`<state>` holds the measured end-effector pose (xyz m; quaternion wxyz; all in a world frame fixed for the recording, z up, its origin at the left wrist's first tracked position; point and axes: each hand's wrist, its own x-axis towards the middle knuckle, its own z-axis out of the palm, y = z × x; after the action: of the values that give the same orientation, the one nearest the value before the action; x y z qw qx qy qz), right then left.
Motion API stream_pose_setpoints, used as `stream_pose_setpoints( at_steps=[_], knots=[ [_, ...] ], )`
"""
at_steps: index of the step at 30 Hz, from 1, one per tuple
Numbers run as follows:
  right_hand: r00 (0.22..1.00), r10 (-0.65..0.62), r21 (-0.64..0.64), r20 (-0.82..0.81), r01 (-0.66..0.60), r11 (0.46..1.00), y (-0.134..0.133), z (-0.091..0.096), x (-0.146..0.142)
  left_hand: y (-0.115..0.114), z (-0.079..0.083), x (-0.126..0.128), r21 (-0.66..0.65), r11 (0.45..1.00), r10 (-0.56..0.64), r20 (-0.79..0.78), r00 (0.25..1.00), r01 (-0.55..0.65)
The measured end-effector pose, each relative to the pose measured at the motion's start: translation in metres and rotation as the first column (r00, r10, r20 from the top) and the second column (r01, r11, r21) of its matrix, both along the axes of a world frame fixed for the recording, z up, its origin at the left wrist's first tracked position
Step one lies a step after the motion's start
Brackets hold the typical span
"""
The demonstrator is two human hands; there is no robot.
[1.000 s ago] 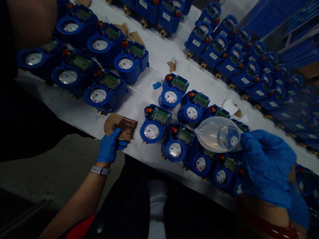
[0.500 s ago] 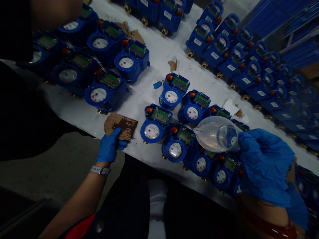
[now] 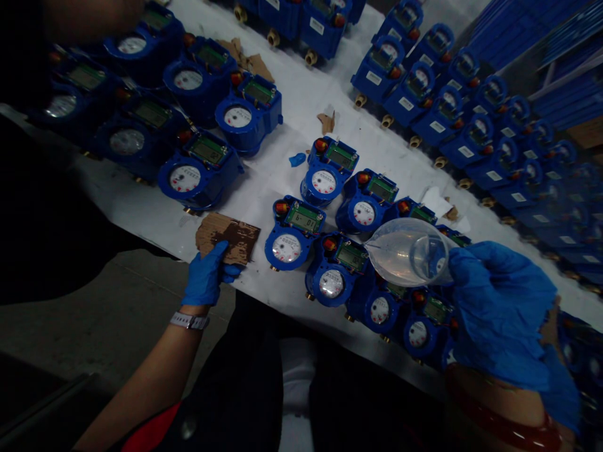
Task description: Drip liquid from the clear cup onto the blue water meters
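My left hand (image 3: 206, 278), in a blue glove, is closed on a piece of corrugated cardboard (image 3: 211, 235) with a dark, wet-looking patch, at the table's front edge. My right hand (image 3: 502, 314), gloved in blue, grips a clear plastic measuring cup (image 3: 400, 254). The cup is tipped on its side, its pointed spout to the left, above a cluster of blue water meters. Nearest the spout is a water meter (image 3: 332, 282) with a round dial and an exposed green circuit board. Another water meter (image 3: 286, 247) with a lit display stands to its left. Liquid in the cup is hard to make out.
More open water meters (image 3: 186, 179) stand at the left, beside another person's arm (image 3: 89, 19). Rows of blue meters (image 3: 443, 116) fill the far right. Cardboard scraps (image 3: 326, 121) and a blue scrap (image 3: 297, 159) lie on the white-covered table (image 3: 257, 188).
The measuring cup has shifted very slightly left. The other person's arm at the upper left has moved a little to the left. My left hand and its cardboard stay in place.
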<state>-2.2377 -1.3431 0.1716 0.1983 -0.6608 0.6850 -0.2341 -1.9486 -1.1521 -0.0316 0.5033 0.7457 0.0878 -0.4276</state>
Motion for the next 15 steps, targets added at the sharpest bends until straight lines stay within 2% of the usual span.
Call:
stream_pose_setpoints(
  at_steps=[4,15],
  knots=[
    [0.997,-0.079,0.049,0.009,0.078,0.996,-0.0001,0.0008,0.0031,0.0001,-0.0022,0.0011,0.003,1.000,-0.007,-0.005,1.000,0.007],
    [0.991,-0.130,0.066,0.016,0.129,0.990,0.0010,0.0028,-0.0004,0.0005,-0.0014,0.0001,0.002,1.000,0.006,0.001,1.000,-0.006]
  ],
)
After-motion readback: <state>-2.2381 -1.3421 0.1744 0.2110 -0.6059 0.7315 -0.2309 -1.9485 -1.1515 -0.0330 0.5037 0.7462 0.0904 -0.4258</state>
